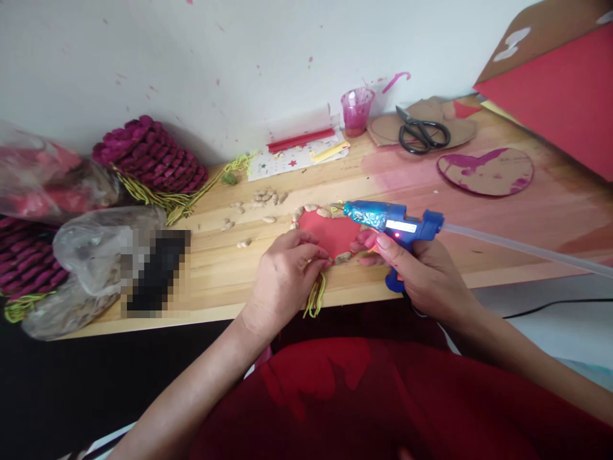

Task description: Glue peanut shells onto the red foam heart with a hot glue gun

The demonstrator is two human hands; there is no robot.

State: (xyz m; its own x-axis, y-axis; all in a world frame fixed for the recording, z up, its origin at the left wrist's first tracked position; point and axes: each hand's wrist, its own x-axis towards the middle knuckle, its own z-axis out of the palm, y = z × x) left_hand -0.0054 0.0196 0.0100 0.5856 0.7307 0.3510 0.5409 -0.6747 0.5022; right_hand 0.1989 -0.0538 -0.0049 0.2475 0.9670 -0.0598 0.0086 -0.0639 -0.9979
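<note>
My right hand (421, 268) grips a blue glue gun (395, 223) with a clear glue stick trailing to the right; its nozzle points left over a red heart-shaped card (330, 231). Pale shells line the heart's upper edge. My left hand (285, 275) rests on the heart's left lower edge, fingers curled and pressing on it beside yellow-green threads (315, 300) that hang off the table's front edge.
Loose shells (256, 204) lie on the wooden table (479, 191) behind the heart. Black scissors (421, 133), a pink cup (357, 110), a paint-stained cardboard disc (486, 171), purple woven pieces (153, 156) and plastic bags (90, 246) stand around. Red board (560, 96) leans at right.
</note>
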